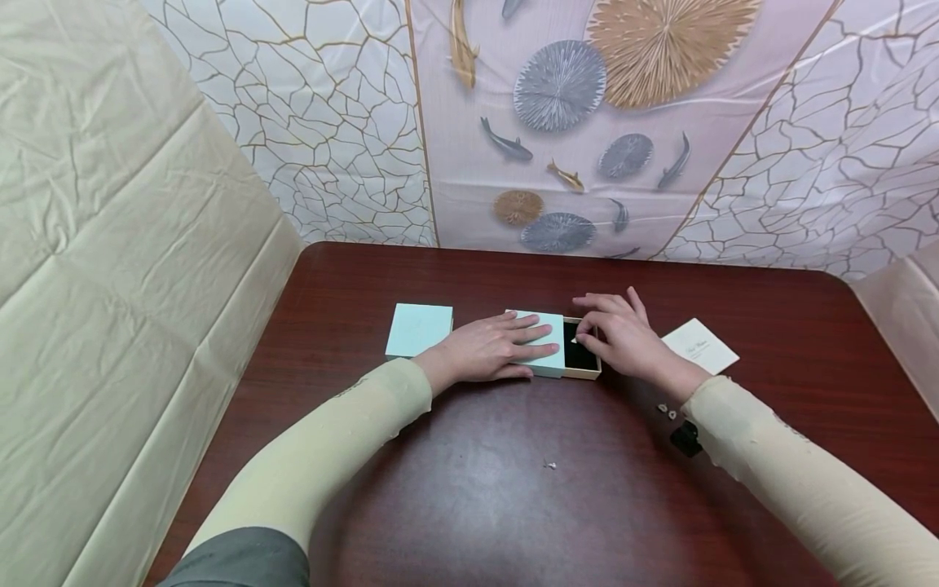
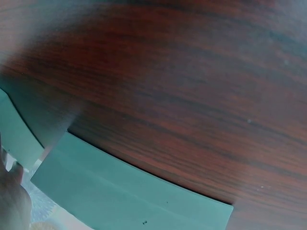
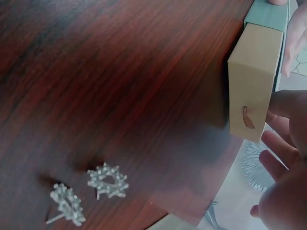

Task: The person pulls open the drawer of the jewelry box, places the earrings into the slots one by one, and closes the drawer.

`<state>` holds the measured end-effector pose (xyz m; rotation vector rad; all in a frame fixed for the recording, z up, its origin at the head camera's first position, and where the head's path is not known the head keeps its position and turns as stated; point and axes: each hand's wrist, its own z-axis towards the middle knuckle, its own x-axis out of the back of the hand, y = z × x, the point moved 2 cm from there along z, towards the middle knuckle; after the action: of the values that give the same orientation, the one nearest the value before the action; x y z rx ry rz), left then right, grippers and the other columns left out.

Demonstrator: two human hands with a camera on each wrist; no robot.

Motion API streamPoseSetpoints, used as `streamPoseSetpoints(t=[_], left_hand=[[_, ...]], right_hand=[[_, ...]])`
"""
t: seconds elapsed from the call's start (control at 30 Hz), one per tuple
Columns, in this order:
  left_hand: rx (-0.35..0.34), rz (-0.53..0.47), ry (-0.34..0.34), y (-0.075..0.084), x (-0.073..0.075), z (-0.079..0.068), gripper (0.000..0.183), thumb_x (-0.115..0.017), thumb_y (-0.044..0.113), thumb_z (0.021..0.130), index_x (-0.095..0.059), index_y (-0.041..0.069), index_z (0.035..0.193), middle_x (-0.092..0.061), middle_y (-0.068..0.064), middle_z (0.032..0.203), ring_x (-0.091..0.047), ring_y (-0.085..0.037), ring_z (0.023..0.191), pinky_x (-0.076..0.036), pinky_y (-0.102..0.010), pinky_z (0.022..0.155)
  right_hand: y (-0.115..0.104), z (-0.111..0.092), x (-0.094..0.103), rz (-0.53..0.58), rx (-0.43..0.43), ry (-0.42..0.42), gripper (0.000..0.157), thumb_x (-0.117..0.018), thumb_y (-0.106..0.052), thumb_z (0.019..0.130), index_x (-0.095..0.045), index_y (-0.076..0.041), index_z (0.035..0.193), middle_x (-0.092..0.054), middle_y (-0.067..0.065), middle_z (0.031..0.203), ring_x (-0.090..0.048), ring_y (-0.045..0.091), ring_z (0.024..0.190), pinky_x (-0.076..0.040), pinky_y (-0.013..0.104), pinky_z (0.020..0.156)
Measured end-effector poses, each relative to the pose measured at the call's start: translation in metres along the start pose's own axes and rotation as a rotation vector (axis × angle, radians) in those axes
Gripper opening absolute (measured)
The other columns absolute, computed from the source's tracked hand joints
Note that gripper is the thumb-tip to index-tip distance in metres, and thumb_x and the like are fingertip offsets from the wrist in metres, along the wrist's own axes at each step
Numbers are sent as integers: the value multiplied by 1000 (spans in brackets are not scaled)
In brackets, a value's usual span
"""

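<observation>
A mint-green drawer box (image 1: 546,364) lies mid-table, its cream drawer (image 1: 583,374) slid partway out to the right, showing a black lining (image 1: 579,356). Across the sleeve's top rests my left hand (image 1: 491,349), fingers straight and spread. Over the drawer, my right hand (image 1: 619,338) brings thumb and index finger together on a small whitish thing (image 1: 575,341) against the lining; its kind is too small to tell. The drawer's front (image 3: 249,96) with a ribbon pull (image 3: 247,118) shows in the right wrist view.
Left of my left hand stands a second mint-green box (image 1: 419,329). A white printed card (image 1: 700,346) lies beyond my right wrist. Two sparkling stud earrings (image 3: 108,180) and a small black object (image 1: 686,439) are near the right sleeve. A tiny pale piece (image 1: 551,465) lies closer in.
</observation>
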<state>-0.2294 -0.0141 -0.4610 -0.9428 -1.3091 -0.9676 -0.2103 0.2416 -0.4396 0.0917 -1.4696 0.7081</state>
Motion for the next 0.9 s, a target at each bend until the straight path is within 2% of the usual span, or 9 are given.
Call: streamPoseSetpoints(t=[0.33, 0.9], left_hand=[[-4, 7, 4, 1, 0, -1, 57, -53, 47, 112, -46, 26, 164, -40, -6, 171, -34, -26, 160, -28, -45, 130], [0, 6, 1, 1, 0, -1, 56, -52, 47, 112, -46, 26, 164, -40, -6, 171, -33, -25, 160, -27, -44, 130]], right_hand=[[3, 1, -4, -83, 80, 114, 10, -81, -4, 92, -73, -9, 87, -66, 21, 141, -50, 44, 141, -7, 79, 122], [-1, 8, -2, -168, 126, 125, 11, -81, -3, 86, -73, -9, 82, -68, 19, 140, -52, 42, 140, -7, 78, 123]])
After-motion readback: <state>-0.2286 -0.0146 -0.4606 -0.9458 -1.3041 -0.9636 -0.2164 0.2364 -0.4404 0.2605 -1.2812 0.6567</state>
